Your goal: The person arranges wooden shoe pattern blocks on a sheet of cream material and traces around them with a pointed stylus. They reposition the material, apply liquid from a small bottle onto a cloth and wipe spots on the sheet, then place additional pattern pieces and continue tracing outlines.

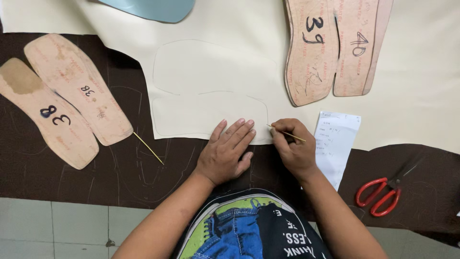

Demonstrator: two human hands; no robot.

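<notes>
Cream sheet point(211, 91) with traced outlines lies on the dark surface point(57, 182), directly under and above both hands. The left hand point(225, 153) rests flat and released on its lower edge. Just beside it, the right hand point(293, 146) pinches a thin yellow stick point(286, 133), whose tip touches the sheet.

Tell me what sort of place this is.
Probably a shoemaking or leather-craft workshop. Sole-shaped templates lie on a cream sheet with traced outlines, red scissors sit nearby, and the right hand holds a thin marking stick while the left hand presses the sheet flat.
</notes>
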